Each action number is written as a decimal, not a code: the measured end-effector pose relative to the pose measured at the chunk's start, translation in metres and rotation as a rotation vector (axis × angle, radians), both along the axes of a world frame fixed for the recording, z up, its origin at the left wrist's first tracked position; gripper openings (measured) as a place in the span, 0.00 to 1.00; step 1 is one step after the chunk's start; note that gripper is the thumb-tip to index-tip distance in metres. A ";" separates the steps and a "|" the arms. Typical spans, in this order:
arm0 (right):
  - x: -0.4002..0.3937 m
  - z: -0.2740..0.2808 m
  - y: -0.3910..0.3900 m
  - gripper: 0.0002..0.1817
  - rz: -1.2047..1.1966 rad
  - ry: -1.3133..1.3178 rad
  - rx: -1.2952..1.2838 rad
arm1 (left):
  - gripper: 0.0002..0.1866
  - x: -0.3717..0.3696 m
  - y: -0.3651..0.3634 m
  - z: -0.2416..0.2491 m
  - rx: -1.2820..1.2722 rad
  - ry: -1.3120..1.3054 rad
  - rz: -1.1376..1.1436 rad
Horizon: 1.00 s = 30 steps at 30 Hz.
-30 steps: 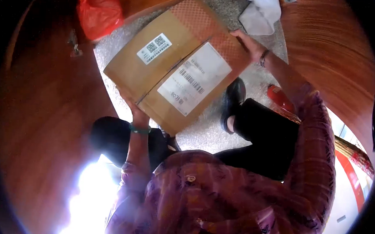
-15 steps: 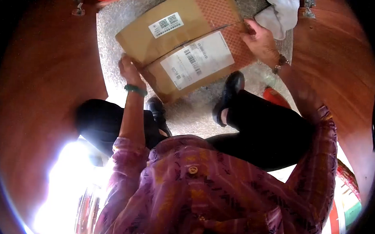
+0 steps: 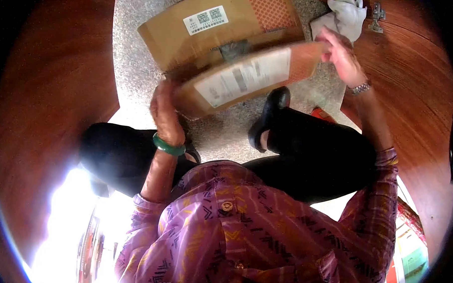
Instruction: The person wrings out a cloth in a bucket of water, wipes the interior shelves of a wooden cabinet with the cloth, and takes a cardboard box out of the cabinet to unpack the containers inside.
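Observation:
A brown cardboard box [image 3: 177, 42] is at the top centre, with a small white QR label [image 3: 206, 19] and red-patterned tape at its right end. The flap nearer me [image 3: 301, 69], bearing a large white shipping label [image 3: 243, 76], is tilted up, and a dark gap shows between the two flaps. My left hand [image 3: 166, 114], a green bangle at its wrist, is at the flap's left end, its fingers wrapped round the edge. The flap's right corner is pinched in my right hand [image 3: 339, 54], which has a metal watch band at the wrist.
A whitish cloth [image 3: 344, 20] lies behind my right hand on the speckled grey surface [image 3: 132, 63]. Brown wooden panels [image 3: 408, 93] with metal hinges stand on both sides. My black shoes and trousered legs are below the box. A red object [image 3: 323, 115] sits near my right knee.
The labelled flap has tilted up, opening a gap along the middle of the box. My right hand has moved right and slightly down; my left hand has shifted slightly right and down.

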State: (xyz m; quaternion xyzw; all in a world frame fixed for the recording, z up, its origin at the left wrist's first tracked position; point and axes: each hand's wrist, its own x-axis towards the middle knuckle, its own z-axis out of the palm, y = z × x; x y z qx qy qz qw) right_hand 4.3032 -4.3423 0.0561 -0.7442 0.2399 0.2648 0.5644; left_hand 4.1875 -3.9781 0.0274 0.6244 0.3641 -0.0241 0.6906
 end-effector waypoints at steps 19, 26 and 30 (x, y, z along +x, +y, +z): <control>-0.041 -0.030 0.044 0.09 1.151 -0.361 -0.345 | 0.37 0.099 -0.028 -0.012 1.318 -0.371 -1.160; -0.047 -0.031 0.044 0.07 1.123 -0.366 -0.320 | 0.36 0.124 -0.022 0.003 1.356 -0.624 -1.279; -0.055 -0.033 0.052 0.05 1.159 -0.383 -0.367 | 0.33 0.142 -0.009 0.027 1.052 -0.878 -1.231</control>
